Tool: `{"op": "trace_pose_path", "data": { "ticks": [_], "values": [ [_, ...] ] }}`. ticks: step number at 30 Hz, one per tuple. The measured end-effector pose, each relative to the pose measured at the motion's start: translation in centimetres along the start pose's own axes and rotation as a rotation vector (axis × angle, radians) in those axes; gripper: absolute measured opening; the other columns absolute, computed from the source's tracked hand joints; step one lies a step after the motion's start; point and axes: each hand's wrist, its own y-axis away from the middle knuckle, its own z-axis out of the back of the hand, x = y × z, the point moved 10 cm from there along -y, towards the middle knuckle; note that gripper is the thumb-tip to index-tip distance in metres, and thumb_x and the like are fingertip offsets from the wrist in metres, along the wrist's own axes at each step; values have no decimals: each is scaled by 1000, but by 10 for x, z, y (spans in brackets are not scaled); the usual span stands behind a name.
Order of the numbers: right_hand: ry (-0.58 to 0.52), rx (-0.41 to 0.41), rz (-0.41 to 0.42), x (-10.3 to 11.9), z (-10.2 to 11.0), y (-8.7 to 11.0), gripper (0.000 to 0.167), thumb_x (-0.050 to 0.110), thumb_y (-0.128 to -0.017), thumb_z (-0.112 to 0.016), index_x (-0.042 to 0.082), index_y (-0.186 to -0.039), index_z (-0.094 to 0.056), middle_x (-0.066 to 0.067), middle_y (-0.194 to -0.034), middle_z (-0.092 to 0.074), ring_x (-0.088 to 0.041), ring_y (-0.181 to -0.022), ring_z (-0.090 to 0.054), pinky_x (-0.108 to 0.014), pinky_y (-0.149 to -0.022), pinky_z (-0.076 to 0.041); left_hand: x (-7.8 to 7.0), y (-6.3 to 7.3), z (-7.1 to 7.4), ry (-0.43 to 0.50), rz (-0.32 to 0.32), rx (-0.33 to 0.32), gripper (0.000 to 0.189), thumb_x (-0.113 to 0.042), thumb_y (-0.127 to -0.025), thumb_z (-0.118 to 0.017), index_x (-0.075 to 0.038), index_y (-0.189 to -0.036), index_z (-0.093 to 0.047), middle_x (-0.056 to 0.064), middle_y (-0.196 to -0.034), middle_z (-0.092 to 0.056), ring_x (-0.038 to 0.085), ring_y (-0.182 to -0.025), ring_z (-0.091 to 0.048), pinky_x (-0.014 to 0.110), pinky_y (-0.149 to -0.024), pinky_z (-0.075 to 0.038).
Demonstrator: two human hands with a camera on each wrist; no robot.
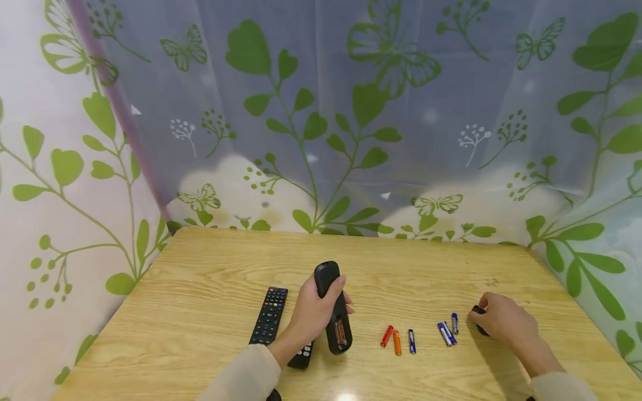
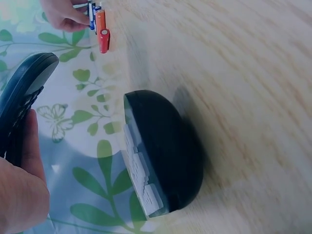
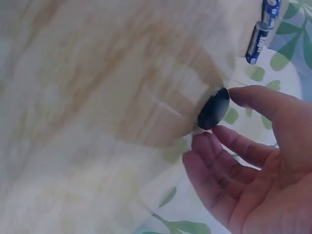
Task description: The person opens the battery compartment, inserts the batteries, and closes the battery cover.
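My left hand point(image 1: 312, 307) grips a black remote control point(image 1: 327, 275), its back turned up and the battery compartment point(image 1: 341, 332) uncovered. Copper-coloured batteries show inside it. Over at the right, my right hand point(image 1: 509, 321) pinches a small black battery cover point(image 3: 214, 109) between thumb and fingertips, close over the table. Left of that hand lie several blue-and-silver batteries point(image 1: 445, 334). Between the hands are a red battery point(image 1: 387, 336), an orange battery point(image 1: 397, 342) and a dark blue battery point(image 1: 412, 341).
A black remote with coloured keys point(image 1: 269, 314) lies left of my left forearm. Another remote point(image 1: 301, 357), partly hidden by that arm, shows white keys in the left wrist view. The wooden table point(image 1: 225, 253) ends at a leaf-patterned curtain point(image 1: 321, 139) behind and at the sides.
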Motion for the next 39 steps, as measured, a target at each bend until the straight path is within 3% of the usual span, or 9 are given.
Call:
{"op": "trace_pose_path", "data": {
  "ticks": [3, 7, 15, 22, 28, 33, 39],
  "values": [
    [19, -19, 3, 2, 3, 3, 48, 38, -90, -60, -6, -110, -58, -23, -102, -61, -35, -81, -60, -49, -59, -49, 1, 0, 1, -5, 2, -6, 42, -36, -99, -52, 1, -119, -47, 17, -83, -64, 30, -68, -69, 37, -68, -58],
    [-27, -51, 25, 14, 9, 9, 42, 33, -93, -57, -5, -111, -59, -16, -95, -63, -29, -79, -61, -46, -58, -49, 2, -1, 1, -12, 9, -3, 43, -37, -99, -52, 1, -119, -48, 17, -83, -64, 31, -68, -69, 38, -68, -58],
    [-154, 52, 87, 46, -5, 12, 37, 33, -94, -58, -3, -105, -61, -6, -87, -66, -20, -72, -61, -40, -58, -50, -5, -1, 2, -13, 8, 6, 45, -38, -99, -51, 2, -120, -48, 16, -83, -64, 34, -70, -68, 38, -68, -58],
    [-187, 21, 152, 55, -16, 15, 20, 14, -90, -64, -3, -98, -60, 0, -67, -58, -14, -54, -51, -31, -50, -43, -5, 0, 3, -22, 20, 1, 43, -37, -99, -53, 0, -120, -48, 17, -84, -64, 32, -70, -68, 37, -69, -58],
    [-191, 19, 139, 52, -21, 15, 18, 13, -87, -64, -1, -97, -58, -3, -74, -60, -16, -61, -54, -33, -52, -44, 2, 4, 1, 8, 34, -6, 45, -38, -98, -53, 1, -122, -47, 18, -82, -64, 35, -69, -68, 39, -67, -58],
    [-164, -37, 157, 53, -17, 16, 22, 14, -88, -64, -1, -102, -58, -3, -83, -63, -16, -68, -57, -36, -58, -47, 3, 3, -1, 31, 31, 1, 46, -36, -99, -53, 1, -123, -46, 19, -81, -64, 34, -68, -68, 40, -66, -58],
    [-209, -86, 201, 59, -11, 19, 26, 14, -91, -63, -4, -109, -59, 2, -74, -60, -12, -61, -53, -32, -54, -45, 0, 3, 2, 35, 37, -8, 39, -28, -101, -50, 2, -125, -44, 20, -82, -64, 40, -71, -67, 39, -67, -58]
  ]
}}
